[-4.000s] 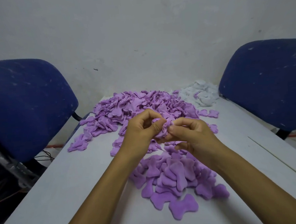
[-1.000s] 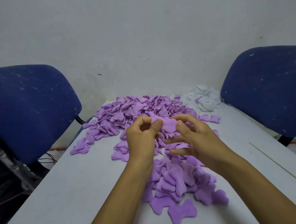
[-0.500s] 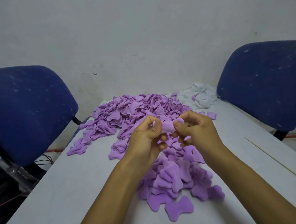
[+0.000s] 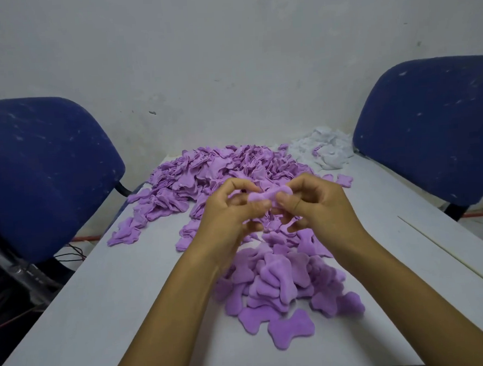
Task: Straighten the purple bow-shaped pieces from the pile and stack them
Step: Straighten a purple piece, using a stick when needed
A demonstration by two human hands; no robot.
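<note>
Above the table, left hand and right hand pinch one purple piece, partly hidden.

Dim, even indoor light, soft shadows — wide-angle bending at the edges, slight softness throughout.

Person, head view: two bare forearms, left hand and right hand. No sleeves, gloves, rings, watch or bracelets visible; fingernails short and unpainted.

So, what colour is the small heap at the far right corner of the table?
White, with a purple bit or two mixed in: the small heap, seen in the head view.
</note>
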